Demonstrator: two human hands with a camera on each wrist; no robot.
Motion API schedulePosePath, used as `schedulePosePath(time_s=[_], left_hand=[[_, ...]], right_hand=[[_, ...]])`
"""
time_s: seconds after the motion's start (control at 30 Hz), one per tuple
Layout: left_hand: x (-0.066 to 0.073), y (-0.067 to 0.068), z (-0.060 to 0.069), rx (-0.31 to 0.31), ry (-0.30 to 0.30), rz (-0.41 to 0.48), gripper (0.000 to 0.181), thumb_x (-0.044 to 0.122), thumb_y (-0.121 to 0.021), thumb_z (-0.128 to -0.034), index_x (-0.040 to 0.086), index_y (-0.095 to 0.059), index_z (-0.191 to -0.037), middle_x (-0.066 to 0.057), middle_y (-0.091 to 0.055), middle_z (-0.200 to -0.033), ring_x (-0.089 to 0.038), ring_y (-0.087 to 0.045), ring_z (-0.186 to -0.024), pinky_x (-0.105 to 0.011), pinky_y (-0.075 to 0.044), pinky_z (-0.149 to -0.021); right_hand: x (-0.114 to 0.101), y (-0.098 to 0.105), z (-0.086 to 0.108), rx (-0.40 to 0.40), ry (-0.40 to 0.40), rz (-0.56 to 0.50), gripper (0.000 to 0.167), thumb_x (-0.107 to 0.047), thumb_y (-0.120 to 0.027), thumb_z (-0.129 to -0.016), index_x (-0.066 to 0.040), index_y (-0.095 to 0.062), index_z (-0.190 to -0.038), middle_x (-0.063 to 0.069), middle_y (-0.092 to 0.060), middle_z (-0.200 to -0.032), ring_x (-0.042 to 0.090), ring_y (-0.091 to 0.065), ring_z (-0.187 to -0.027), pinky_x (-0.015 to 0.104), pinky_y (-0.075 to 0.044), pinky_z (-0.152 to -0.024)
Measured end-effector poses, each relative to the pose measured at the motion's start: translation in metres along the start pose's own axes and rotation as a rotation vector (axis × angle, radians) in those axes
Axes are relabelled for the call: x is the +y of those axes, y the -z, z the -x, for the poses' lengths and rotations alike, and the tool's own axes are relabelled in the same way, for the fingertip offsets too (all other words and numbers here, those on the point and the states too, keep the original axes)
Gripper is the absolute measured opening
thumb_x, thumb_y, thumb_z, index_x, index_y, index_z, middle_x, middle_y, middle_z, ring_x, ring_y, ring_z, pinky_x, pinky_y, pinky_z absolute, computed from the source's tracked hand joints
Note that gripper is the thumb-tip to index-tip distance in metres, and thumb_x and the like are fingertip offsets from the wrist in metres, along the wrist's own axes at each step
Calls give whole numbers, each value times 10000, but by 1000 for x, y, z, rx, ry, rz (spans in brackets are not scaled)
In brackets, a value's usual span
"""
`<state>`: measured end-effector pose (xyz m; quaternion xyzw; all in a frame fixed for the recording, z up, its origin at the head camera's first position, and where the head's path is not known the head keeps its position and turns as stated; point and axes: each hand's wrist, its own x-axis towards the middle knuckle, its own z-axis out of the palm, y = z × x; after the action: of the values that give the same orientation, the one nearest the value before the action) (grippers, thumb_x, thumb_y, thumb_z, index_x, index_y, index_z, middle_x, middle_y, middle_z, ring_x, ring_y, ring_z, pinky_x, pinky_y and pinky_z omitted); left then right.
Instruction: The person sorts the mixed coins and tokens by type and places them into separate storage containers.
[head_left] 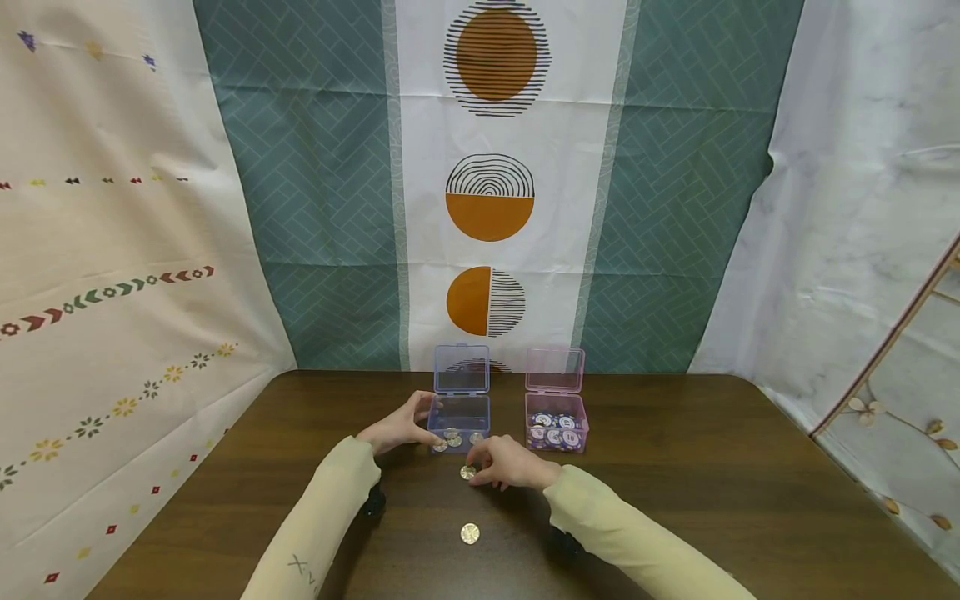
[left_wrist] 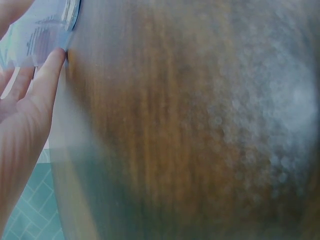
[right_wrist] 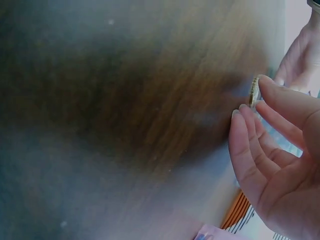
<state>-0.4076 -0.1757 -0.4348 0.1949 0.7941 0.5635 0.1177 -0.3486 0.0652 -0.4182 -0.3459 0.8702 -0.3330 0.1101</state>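
A clear blue plastic box stands with its lid up near the back of the table, several gold coins toward its front. At its left side my left hand holds it, thumb toward the front and fingers toward the back; the left wrist view shows this hand at the box's edge. Just in front of the box, my right hand pinches a gold coin between thumb and fingers. In the right wrist view the coin appears edge-on. Closer to me, another gold coin lies flat on the table.
Right of the blue box stands an open pink plastic box holding several poker chips. Both boxes are on a dark wooden table. A patterned cloth hangs behind the table's back edge, with light cloths on both sides.
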Motion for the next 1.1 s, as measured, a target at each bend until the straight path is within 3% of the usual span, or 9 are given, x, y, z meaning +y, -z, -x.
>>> schedulePosePath(time_s=[0.17,0.6,0.93,1.1], left_hand=[[4,0,2,-18,-12,22,814,27,-751,-708,7,-212,-1317,-195,-273,-1364,-406,-180,-1275,-527,-268,-943],[0,0,0,-1,-16,17,798,48,-764,-697,22,-239,-1296,-188,-280,-1360,-390,-205,-1273,-501,-287,-941],[1,1,1,-5,-41,11,798,39,-765,-695,9,-241,-1297,-192,-298,-1346,-391,-209,-1271,-503,-277,-947],[0,0,1,-8,-28,16,801,44,-763,-699,18,-235,-1302,-190,-286,-1356,-394,-198,-1273,-510,-281,-941]], right_hand=[[1,-2,-1,12,8,15,155,-128,-700,-793,-48,-626,-903,12,-538,-594,139,-519,-463,238,-437,-396],[0,-7,-5,33,-5,124,239,-176,-765,-722,-70,-601,-861,-31,-505,-623,73,-478,-436,224,-419,-411],[-3,-7,-3,42,3,100,143,-119,-747,-734,-94,-610,-704,-74,-530,-613,49,-449,-446,212,-414,-409],[-3,-8,-1,54,18,106,154,-110,-742,-738,-92,-589,-735,-79,-529,-639,48,-458,-458,210,-422,-416]])
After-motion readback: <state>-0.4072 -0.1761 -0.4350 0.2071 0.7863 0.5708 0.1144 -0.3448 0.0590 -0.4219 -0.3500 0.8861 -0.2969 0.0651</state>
